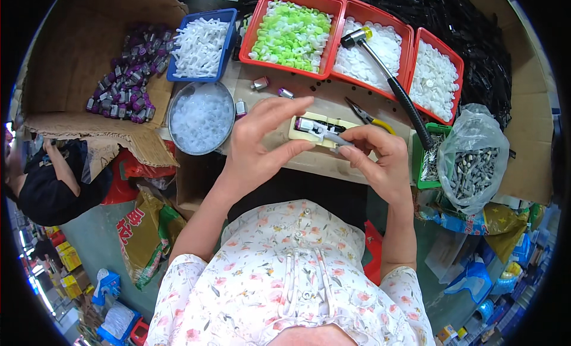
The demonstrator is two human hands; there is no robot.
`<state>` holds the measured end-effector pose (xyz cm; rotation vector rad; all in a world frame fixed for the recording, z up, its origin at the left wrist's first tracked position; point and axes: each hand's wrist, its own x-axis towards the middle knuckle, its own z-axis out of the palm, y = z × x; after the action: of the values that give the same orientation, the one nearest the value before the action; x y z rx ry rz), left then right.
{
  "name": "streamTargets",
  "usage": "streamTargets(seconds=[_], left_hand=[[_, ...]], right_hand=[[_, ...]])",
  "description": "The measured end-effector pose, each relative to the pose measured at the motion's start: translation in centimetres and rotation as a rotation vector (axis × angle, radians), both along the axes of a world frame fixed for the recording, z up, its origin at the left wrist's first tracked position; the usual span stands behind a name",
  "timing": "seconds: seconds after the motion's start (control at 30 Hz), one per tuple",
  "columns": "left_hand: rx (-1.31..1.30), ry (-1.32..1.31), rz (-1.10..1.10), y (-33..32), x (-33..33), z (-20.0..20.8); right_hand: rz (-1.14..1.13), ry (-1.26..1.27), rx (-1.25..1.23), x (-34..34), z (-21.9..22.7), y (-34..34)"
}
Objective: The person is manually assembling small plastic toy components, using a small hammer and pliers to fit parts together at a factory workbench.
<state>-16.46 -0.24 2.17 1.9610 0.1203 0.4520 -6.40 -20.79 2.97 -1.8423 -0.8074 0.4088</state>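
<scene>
A cream-coloured block fixture (294,133) lies in front of me at the work surface's near edge. In it sits a black housing with a small silver motor (305,124) and white plastic parts. My left hand (262,135) is at the fixture's left end, index finger stretched out and thumb apart from it, the thumb tip close to the near edge. Between thumb and fingers my right hand (376,154) pinches a small grey part (337,139), its tip over the white parts in the fixture. The curled fingers hide some of the grey part.
Red bins (325,76) of green and white pieces stand behind, with a hammer (389,75) across them. Pliers (370,117) lie right of the fixture. At left are a blue bin (169,76), a round bowl (172,132) and a motor-filled carton (65,116); at right, a plastic bag (473,123).
</scene>
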Motion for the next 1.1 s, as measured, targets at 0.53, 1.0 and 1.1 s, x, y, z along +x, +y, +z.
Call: streamTargets(seconds=[0.53,1.0,1.1], left_hand=[[0.310,-0.164,-0.181,-1.4,2.0,-2.1],[0.203,-0.135,-0.168,-2.7,2.8,-3.6],[0.237,-0.143,-0.178,-2.5,2.7,-3.5]], right_hand=[[0.073,-0.327,-0.093,0.3,-0.4,-2.2],[0.065,-0.642,-0.215,0.9,-0.8,-3.0],[0.075,-0.561,-0.195,1.1,-0.6,-2.8]])
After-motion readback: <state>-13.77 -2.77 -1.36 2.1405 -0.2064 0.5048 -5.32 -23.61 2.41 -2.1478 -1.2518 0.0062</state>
